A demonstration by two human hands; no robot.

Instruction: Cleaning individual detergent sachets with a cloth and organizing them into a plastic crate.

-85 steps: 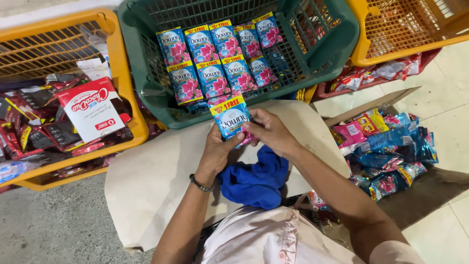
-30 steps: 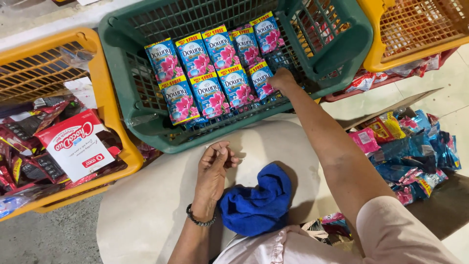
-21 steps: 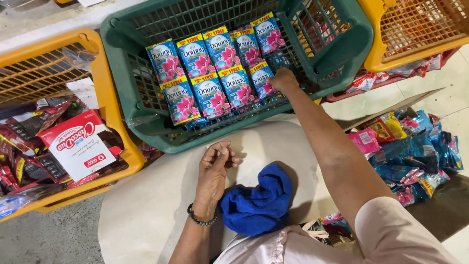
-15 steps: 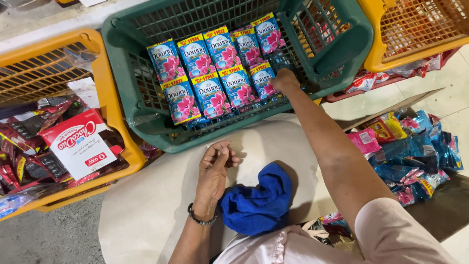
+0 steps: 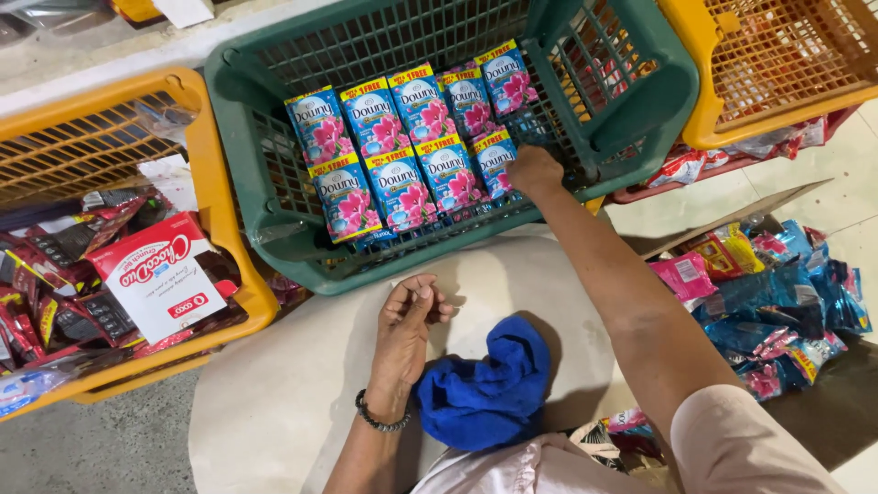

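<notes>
Right-hand (image 5: 535,171) reach into green plastic basket (image 5: 457,263): rests knuckles-up, fingers curled, against the end sachet pack (image 5: 494,157) of the front row, upright beside its blue-and-pink neighbours. Cannot tell whether pinching it or only pressing. Leaves left hand (image 5: 412,320) palm-up, loosely curled and empty, on beige sheet (image 5: 274,393) beside blue cloth (image 5: 489,384). Looks like seating the pack in line; likely calls next for a nudge flush, then a clean let-go without toppling the row.

I am on the floor of a small shop's stock area: plastic crates, a green basket (image 5: 631,119) of identical sachet packs (image 5: 402,151), and loose snack packets (image 5: 777,302) surround me.
</notes>
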